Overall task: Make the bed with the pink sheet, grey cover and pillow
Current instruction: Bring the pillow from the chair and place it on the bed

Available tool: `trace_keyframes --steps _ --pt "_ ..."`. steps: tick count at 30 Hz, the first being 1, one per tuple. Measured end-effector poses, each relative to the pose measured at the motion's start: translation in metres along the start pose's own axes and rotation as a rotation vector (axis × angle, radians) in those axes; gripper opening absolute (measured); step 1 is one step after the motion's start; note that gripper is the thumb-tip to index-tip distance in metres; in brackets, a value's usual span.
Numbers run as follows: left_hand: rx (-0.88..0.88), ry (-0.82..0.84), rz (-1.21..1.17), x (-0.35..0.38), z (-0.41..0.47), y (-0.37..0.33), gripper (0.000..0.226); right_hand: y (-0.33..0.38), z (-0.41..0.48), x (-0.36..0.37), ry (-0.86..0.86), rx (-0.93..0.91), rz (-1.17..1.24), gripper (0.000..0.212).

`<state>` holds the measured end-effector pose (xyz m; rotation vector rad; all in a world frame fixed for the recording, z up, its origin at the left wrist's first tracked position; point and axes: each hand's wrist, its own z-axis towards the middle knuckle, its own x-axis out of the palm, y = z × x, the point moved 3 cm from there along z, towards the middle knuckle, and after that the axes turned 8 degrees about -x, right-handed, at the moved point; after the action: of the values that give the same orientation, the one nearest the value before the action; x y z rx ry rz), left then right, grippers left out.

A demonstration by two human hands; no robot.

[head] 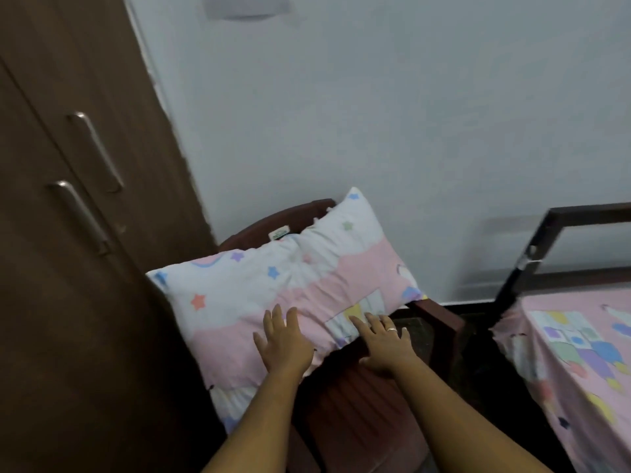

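A soft, puffy pink-and-white pillow with coloured stars (290, 285) lies on a dark red plastic chair (358, 404). The chair stands between a tall brown wooden cupboard (68, 233) and the bed's smooth pink patterned sheet (573, 353). The left hand (283, 339) and right hand (382, 343) lie on the pillow's near edge, fingers straight and spread, gripping nothing.

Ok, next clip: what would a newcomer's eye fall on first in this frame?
First, the pink-and-white star-print pillow lying across a dark red chair in the middle. The left hand and right hand are at its near edge, fingers straight. Next, the pink sheet with pastel print at the right edge, below a dark bed frame, and the brown wardrobe filling the left.
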<state>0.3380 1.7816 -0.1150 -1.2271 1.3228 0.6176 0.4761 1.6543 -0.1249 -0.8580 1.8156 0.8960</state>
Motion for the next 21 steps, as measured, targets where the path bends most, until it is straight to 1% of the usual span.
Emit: trace_keyframes --steps 3,7,11,15,21 --pt "-0.058 -0.034 -0.015 -0.003 0.015 0.016 0.065 0.017 0.033 -0.006 -0.03 -0.072 -0.064 0.085" --pt "-0.18 -0.053 -0.047 -0.004 0.035 0.037 0.068 0.04 0.085 -0.023 -0.016 -0.171 -0.124 0.096" --pt "-0.264 -0.047 -0.058 -0.001 0.046 0.049 0.075 0.056 0.136 -0.053 -0.018 -0.287 -0.159 0.089" --pt "-0.337 -0.045 -0.07 0.006 0.049 0.046 0.077 0.061 0.183 -0.082 -0.02 -0.379 -0.233 0.09" --pt "-0.501 -0.058 -0.099 0.013 0.056 0.03 0.078 0.066 0.248 -0.122 0.014 -0.515 -0.337 0.091"
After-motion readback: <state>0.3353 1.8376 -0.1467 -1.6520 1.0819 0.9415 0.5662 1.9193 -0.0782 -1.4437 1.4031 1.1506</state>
